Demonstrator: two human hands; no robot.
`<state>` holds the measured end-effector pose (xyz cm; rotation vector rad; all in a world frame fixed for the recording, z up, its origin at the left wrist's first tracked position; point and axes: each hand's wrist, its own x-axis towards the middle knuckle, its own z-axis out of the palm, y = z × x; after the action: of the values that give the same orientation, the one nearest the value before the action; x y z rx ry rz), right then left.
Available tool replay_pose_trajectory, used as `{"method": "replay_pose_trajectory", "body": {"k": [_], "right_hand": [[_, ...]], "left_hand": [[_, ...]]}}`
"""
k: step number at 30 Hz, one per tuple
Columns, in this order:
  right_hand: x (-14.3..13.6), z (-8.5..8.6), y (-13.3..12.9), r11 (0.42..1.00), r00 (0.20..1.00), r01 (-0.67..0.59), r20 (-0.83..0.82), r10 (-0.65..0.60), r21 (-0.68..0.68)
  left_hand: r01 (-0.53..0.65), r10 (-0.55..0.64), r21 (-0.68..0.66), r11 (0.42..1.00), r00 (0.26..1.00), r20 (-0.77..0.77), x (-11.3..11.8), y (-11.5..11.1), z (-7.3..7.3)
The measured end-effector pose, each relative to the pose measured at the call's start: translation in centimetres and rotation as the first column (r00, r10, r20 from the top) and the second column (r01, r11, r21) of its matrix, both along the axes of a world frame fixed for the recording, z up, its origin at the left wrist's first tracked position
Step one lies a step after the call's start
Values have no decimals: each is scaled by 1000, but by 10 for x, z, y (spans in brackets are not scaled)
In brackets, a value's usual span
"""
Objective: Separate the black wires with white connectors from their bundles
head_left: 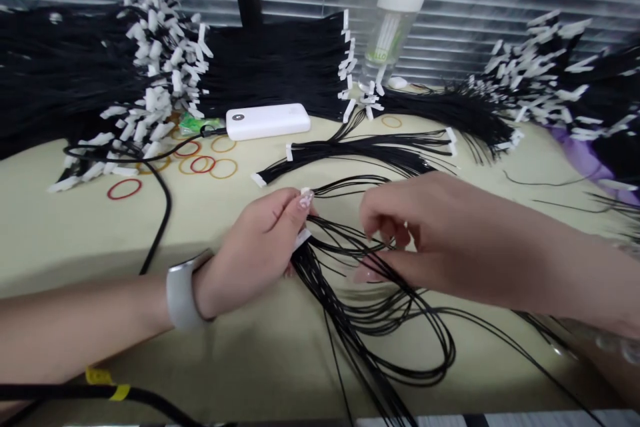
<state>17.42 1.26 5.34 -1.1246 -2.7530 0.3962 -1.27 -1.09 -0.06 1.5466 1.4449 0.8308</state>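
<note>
My left hand [255, 250] is closed on a white connector [302, 239] with a bundle of thin black wires [345, 327]. A second white piece peeks out by the thumb tip; the fingers behind are hidden. From the connector the wires run down to the front edge, and several loop out to the right. Over these loops hovers my right hand [407, 230], fingers curled and thumb apart from them. Some wires pass by its thumb and fingertips, which are a little blurred. Just beyond the hands lies a wire harness [350, 153] with white connectors at its ends.
Large stacks of black wires [280, 67] with white connectors line the back. A white power bank [269, 121] lies before them, with a black cable [163, 213]. Rubber bands [203, 164] are scattered at left. A clear bottle [393, 33] stands by the blinds. Another cable [150, 399] crosses the lower left.
</note>
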Motion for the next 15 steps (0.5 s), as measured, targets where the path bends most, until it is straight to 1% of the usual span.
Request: {"method": "replay_pose_trajectory", "body": {"k": [1, 2, 3, 4, 6, 8, 10, 12, 13, 14, 15], "right_hand": [[2, 0, 1, 999, 999, 34, -23, -35, -25], [4, 0, 2, 996, 998, 38, -41, -42, -86], [5, 1, 4, 984, 999, 14, -47, -23, -180], [6, 1, 5, 957, 999, -24, -51, 10, -289], [8, 3, 7, 858, 995, -93, -71, 66, -505], [9, 4, 8, 750, 991, -118, -120, 52, -651], [9, 6, 10, 663, 982, -137, -189, -8, -736], [8, 6, 10, 593, 965, -166, -253, -66, -788], [7, 5, 10, 567, 953, -181, -285, -99, -804], [5, 5, 10, 554, 936, -190, -320, -148, -811], [3, 3, 10, 557, 908, -185, -358, -219, -810]], "left_hand": [[14, -14, 12, 1000, 1000, -13, 0, -1, 0], [36, -35, 25, 999, 999, -29, 0, -1, 0], [59, -57, 43, 997, 997, -48, -1, -2, 0], [81, -76, 64, 995, 994, -72, -1, -2, 0], [107, -93, 104, 989, 987, -129, -1, -2, 0], [103, -81, 124, 987, 981, -174, -1, -2, 0], [91, -65, 129, 987, 979, -194, -1, -3, 1], [72, -44, 136, 988, 980, -196, 0, -2, 1], [56, -31, 134, 989, 982, -185, 0, -2, 1], [36, -17, 119, 992, 987, -158, 0, -1, 0], [10, 1, 92, 996, 993, -114, 0, 0, -1]]}}
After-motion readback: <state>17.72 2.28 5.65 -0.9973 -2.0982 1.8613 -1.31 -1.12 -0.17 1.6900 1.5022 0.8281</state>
